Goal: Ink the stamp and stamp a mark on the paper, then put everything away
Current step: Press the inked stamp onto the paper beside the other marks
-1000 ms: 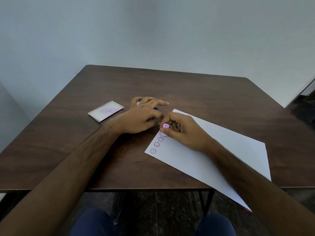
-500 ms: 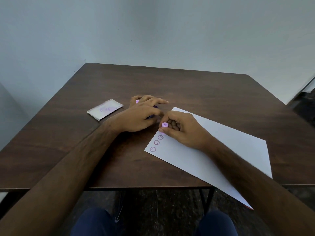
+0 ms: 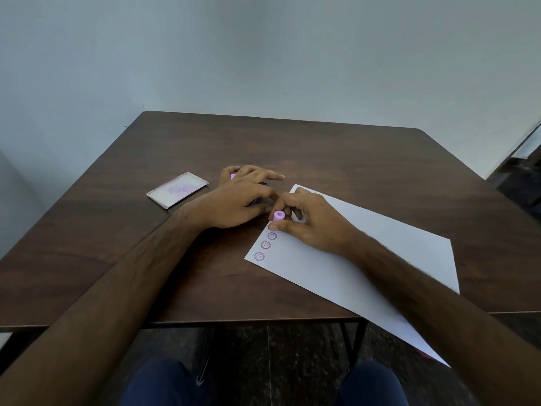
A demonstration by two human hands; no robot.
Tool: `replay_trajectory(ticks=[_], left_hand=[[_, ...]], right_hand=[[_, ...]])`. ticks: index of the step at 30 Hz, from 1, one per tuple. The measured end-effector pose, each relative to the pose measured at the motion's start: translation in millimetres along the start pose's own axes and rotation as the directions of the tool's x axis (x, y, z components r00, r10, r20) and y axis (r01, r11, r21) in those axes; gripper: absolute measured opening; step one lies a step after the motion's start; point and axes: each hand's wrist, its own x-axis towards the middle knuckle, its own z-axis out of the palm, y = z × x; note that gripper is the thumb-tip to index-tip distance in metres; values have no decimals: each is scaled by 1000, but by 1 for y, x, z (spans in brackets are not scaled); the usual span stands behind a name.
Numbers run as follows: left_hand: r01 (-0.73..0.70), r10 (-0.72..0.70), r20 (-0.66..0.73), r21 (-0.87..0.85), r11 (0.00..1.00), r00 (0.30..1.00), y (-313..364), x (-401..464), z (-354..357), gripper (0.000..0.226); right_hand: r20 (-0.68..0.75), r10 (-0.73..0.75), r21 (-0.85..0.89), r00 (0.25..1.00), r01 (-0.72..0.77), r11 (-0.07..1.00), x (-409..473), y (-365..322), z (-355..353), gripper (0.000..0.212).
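Note:
My right hand [image 3: 310, 222] pinches a small pink stamp [image 3: 278, 215] and holds it upright on the left edge of a white paper [image 3: 366, 259]. Three purple flower-face marks [image 3: 265, 245] run in a line below the stamp. My left hand [image 3: 234, 200] lies over a purple ink pad [image 3: 257, 197] just left of the paper; only slivers of the pad show under the fingers. I cannot tell if the fingers grip the pad or just rest on it.
A clear flat lid [image 3: 177, 193] smeared with purple ink lies on the brown table [image 3: 351, 159] to the left of my left hand. The paper's near corner hangs over the table's front edge. My knees show below the table.
Hardly anything has moved. My right hand keeps the stamp at the same place on the paper's edge, and my left hand stays over the ink pad.

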Motion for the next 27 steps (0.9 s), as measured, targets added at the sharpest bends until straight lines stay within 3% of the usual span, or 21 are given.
replay_trajectory(ticks=[27], left_hand=[[-4,4,-3,-14,1000,1000,-4,-1,3,19]], right_hand=[[8,16,19,1000,-16,1000,0,6,1,17]])
